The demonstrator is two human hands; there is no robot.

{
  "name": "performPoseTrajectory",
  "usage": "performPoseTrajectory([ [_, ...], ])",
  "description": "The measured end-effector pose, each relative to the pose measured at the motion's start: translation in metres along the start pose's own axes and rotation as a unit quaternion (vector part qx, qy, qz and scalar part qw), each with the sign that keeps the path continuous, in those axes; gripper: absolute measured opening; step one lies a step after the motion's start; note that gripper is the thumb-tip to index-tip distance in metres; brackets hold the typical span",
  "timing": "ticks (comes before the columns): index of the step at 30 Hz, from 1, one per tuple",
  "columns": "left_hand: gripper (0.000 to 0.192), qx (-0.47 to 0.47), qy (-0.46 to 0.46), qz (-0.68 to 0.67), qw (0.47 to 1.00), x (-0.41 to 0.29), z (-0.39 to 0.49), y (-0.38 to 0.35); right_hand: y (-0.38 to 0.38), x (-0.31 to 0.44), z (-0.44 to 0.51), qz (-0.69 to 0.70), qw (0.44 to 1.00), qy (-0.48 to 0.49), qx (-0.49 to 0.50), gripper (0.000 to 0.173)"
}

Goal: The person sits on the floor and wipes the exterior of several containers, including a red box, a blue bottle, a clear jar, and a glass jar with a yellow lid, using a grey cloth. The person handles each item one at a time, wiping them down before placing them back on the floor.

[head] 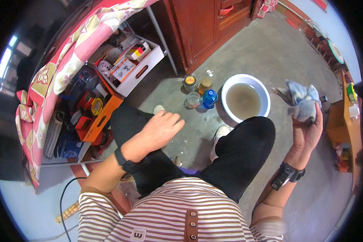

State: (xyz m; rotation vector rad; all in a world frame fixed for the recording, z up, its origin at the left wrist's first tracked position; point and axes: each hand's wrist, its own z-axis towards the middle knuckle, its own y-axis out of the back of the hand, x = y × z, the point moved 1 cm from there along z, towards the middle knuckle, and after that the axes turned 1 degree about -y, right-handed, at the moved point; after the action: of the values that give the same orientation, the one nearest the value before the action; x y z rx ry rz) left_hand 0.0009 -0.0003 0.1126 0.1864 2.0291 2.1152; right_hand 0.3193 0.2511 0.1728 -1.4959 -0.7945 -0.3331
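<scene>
My right hand is raised on the right, closed around a crumpled grey-blue cloth. Above my left thigh hovers my left hand, empty, palm down, its fingers slightly bent and a little apart. On the floor in front of me stands a white basin of murky brown water. Left of the basin stand a blue bottle, an open-looking clear glass jar, a glass jar with a yellow-and-red lid and a jar with a gold-coloured lid and amber contents.
At left, a white box and an orange box hold packets beneath a table draped with a pink patterned cloth. A reddish wooden cabinet stands ahead. A wooden shelf is at far right. My knees flank the floor area before me.
</scene>
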Motion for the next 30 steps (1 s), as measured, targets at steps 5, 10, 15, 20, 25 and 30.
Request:
performPoseTrajectory([
  [5,0.029,0.049,0.076,-0.08,0.993,0.024,0.049,-0.067,0.062,0.02,0.027,-0.135,0.98,0.062,-0.13,0.043],
  [10,0.038,0.125,0.183,-0.178,0.959,0.057,0.08,-0.143,0.116,-0.072,0.077,-0.273,0.958,-0.08,-0.037,0.049],
  [15,0.05,0.11,0.263,-0.355,0.89,0.092,0.112,-0.202,0.14,-0.203,0.116,-0.346,0.922,-0.168,0.05,0.042],
  [20,0.068,0.053,0.218,-0.435,0.872,0.118,0.14,-0.244,0.15,-0.303,0.14,-0.278,0.934,-0.214,0.062,0.047],
  [25,0.089,0.033,0.246,-0.477,0.843,0.126,0.169,-0.283,0.153,-0.36,0.144,-0.269,0.933,-0.217,0.095,0.045],
  [30,0.104,-0.027,0.268,-0.431,0.861,0.117,0.183,-0.317,0.159,-0.384,0.14,-0.333,0.923,-0.168,0.09,0.046],
])
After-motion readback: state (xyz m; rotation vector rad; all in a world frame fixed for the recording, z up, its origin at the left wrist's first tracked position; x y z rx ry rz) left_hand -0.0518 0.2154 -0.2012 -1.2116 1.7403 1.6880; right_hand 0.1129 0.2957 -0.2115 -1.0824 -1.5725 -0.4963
